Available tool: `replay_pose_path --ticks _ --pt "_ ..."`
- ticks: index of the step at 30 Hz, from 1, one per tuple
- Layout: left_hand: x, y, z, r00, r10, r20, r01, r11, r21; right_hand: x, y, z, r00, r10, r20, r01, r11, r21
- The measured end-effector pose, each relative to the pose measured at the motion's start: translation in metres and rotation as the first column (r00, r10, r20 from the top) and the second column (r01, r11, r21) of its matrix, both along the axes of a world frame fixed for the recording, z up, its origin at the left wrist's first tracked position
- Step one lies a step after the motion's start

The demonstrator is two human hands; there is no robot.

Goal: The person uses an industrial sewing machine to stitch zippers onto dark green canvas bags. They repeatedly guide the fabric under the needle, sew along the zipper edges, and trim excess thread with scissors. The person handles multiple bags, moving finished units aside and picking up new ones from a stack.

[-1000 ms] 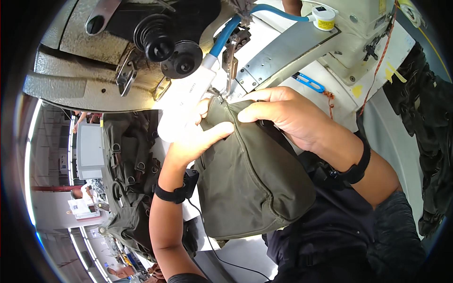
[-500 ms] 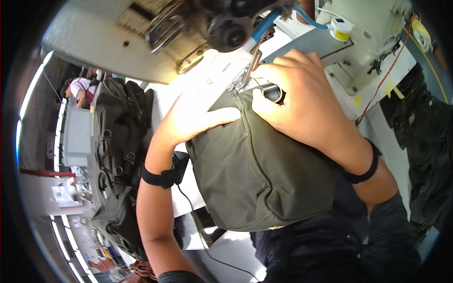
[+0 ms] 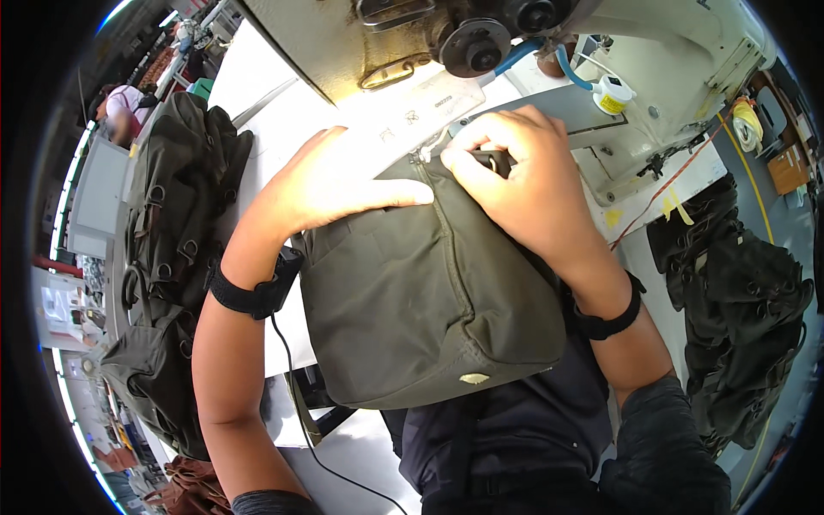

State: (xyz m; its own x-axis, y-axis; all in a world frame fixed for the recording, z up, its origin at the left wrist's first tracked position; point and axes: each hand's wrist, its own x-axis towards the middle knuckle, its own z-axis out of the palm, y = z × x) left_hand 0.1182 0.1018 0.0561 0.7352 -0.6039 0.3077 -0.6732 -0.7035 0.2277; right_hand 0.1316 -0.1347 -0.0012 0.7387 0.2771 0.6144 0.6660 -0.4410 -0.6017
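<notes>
A dark olive green fabric bag lies under the head of a sewing machine, its lower end toward my body. A raised seam runs down its front. My left hand rests on the bag's upper left, open, thumb stretched toward the seam; glare washes out its fingers. At the bag's upper right edge my right hand is closed, thumb and forefinger pinching the material beside the needle area. A dark rounded piece shows between its fingers; its kind is unclear. The stitching point is mostly hidden.
Several similar green bags are piled to the left, and more green bags lie at the right. A blue tube leads to a white round fitting on the machine. A black cable hangs from my left wristband.
My head view has shifted, so the bag and both arms appear farther left and the machine farther right. Both hands keep nearly the same places on the bag.
</notes>
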Motion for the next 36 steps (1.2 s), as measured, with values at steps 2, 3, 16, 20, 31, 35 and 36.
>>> replay_pose_path --ticks 2,3,16,20,31,35,36 --pt "-0.001 0.003 0.000 1.000 0.015 -0.009 -0.015 0.999 0.033 0.003 0.004 0.003 0.998 0.006 -0.058 -0.004 1.000 0.021" --pt "-0.001 0.004 0.001 0.999 0.033 -0.037 -0.031 0.998 0.047 0.003 0.004 0.002 0.999 0.006 -0.048 -0.005 0.999 0.032" --pt "0.004 -0.008 0.016 0.989 -0.017 -0.144 0.032 0.994 0.106 0.008 0.005 0.001 0.997 0.034 -0.076 -0.024 0.992 0.128" --pt "0.005 -0.011 0.021 0.981 0.036 -0.192 -0.008 0.990 0.142 0.012 0.004 -0.002 0.999 0.013 -0.046 -0.009 0.995 0.096" --pt "0.036 0.101 -0.004 0.687 0.284 -0.669 -0.437 0.897 -0.067 -0.033 0.008 -0.011 0.968 -0.202 0.149 0.179 0.972 0.153" --pt "0.013 0.098 0.052 0.643 0.555 -0.528 -0.382 0.830 0.408 -0.068 0.007 -0.018 0.806 0.358 -0.470 -0.056 0.838 0.543" --pt "0.018 0.084 0.072 0.657 0.585 -0.476 -0.335 0.792 0.510 -0.067 0.015 -0.025 0.874 0.314 -0.372 -0.031 0.799 0.601"
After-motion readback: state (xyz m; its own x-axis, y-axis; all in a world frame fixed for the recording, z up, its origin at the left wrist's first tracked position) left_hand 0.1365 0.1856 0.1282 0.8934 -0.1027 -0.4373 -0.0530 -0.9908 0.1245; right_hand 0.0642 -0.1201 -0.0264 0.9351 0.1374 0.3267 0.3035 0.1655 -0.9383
